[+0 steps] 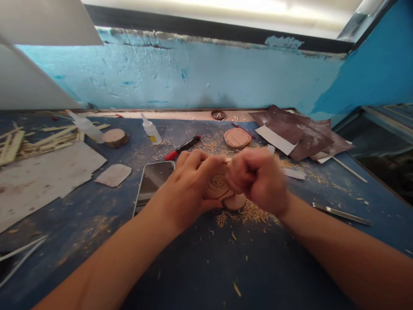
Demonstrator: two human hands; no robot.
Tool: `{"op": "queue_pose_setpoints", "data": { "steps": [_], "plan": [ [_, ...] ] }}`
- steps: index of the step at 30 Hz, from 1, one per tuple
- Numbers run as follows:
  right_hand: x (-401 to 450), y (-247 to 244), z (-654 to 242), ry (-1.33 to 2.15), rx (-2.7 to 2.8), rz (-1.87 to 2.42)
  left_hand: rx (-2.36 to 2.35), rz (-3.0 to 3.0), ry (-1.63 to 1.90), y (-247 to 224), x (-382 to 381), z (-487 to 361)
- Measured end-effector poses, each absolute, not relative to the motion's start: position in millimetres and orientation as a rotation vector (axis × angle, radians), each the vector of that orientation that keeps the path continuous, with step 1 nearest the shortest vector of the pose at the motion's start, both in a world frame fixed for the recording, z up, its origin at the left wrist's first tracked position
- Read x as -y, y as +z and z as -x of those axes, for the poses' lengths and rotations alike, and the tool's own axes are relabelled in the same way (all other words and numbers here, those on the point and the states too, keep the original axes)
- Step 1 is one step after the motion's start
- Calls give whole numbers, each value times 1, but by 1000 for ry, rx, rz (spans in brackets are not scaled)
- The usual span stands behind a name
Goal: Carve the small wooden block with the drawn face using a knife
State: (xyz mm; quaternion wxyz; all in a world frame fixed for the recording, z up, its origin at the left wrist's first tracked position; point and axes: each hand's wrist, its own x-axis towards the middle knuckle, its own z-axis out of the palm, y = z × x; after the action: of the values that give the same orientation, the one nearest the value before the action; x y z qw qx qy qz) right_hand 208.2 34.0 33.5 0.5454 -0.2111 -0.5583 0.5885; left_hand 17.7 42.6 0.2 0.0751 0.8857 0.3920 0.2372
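My left hand (195, 183) is closed around the edge of a thin wooden piece (217, 183) with a dark line design on its face. The thumb is below it and the fingers are over the top. My right hand (258, 178) is a fist, slightly blurred, against the right side of that piece. What the fist holds, if anything, is hidden. Under both hands, a round wood slice (235, 202) lies on the table among wood shavings (254, 212). Behind the hands lies another wood slice (238, 138) with a reddish outline.
A phone (153, 181), a red-and-black marker (183, 147) and a glue bottle (151, 131) lie or stand left of centre. Wood strips (41, 144) and worn sheets (48, 181) cover the far left. Sandpaper (300, 131) is piled back right; a metal blade (342, 214) lies at right.
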Motion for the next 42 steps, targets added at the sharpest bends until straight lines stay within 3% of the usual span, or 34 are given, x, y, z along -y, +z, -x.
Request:
{"op": "queue_pose_setpoints", "data": {
  "steps": [42],
  "plan": [
    [-34, 31, -207, 1428, 1280, 476, -1185, -2643, 696, 4, -38, -20]
  ]
}}
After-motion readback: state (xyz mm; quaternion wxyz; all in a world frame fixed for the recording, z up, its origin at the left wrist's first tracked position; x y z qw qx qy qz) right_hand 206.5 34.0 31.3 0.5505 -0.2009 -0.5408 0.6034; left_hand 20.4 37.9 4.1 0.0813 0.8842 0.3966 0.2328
